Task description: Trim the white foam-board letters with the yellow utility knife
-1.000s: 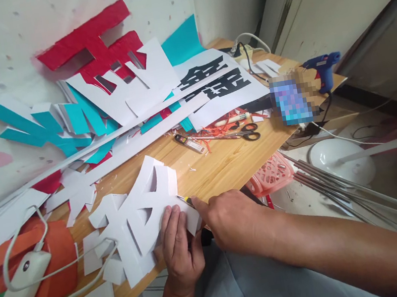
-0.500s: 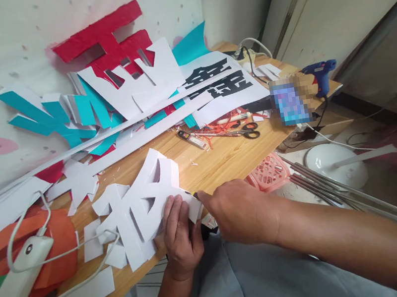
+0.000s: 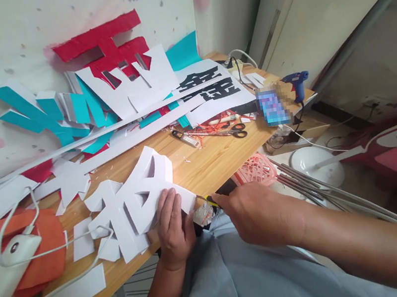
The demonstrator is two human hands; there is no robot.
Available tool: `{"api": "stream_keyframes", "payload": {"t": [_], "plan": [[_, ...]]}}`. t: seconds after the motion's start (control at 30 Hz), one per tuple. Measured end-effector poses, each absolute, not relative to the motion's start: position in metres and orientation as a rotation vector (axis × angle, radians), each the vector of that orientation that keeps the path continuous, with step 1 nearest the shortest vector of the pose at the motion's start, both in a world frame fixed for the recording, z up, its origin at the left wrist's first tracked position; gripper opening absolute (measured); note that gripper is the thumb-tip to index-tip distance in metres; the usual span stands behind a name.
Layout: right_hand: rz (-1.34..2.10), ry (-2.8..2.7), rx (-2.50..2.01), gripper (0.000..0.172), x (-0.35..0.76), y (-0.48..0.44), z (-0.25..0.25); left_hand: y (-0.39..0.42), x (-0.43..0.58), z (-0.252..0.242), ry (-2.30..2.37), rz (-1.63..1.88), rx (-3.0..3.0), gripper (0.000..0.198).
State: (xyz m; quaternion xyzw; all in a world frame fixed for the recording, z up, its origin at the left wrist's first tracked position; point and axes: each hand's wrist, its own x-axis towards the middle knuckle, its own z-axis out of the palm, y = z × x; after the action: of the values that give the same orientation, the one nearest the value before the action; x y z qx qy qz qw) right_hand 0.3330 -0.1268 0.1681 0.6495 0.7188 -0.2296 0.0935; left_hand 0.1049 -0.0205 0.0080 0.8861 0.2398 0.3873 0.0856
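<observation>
A white three-dimensional character cutout [image 3: 146, 197] with raised side walls lies on the wooden table, its right arm reaching to the front edge. My left hand [image 3: 173, 227] grips that arm, fingers flat on its top and thumb along the near side. In my right hand [image 3: 257, 212] is a yellow and black utility knife [image 3: 212, 200], mostly hidden by the closed fingers. Its thin blade points left, at the outer corner of the cutout; whether the blade touches it I cannot tell.
Scissors [image 3: 237, 131] and a small blade case [image 3: 185, 138] lie behind the cutout. Red and teal characters [image 3: 27, 113] lean at the wall. A power strip [image 3: 12, 271] with cables sits left, a blue glue gun [image 3: 297, 85] right. A pink basket [image 3: 256, 169] stands below the table edge.
My right hand has drawn the knife rightward from the cutout's edge, so more of the knife shows. The left hand keeps its place on the cutout. The whole view has shifted a little.
</observation>
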Motion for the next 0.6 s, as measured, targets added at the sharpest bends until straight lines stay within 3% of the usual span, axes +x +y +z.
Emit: {"api": "stream_keyframes", "payload": {"t": [0.13,0.3,0.6], "plan": [[-0.720,2.132,2.015,0.040,0.342,-0.130,0.173,-0.021,0.106,0.009,0.706,1.151,2.650,0.069],[-0.692,2.188,2.311,0.053,0.350,-0.122,0.163,-0.022,0.104,0.011,0.692,1.155,2.653,0.070],[-0.846,2.286,2.217,0.041,0.341,-0.091,0.130,-0.023,0.104,0.015,0.737,1.124,2.710,0.066]]}}
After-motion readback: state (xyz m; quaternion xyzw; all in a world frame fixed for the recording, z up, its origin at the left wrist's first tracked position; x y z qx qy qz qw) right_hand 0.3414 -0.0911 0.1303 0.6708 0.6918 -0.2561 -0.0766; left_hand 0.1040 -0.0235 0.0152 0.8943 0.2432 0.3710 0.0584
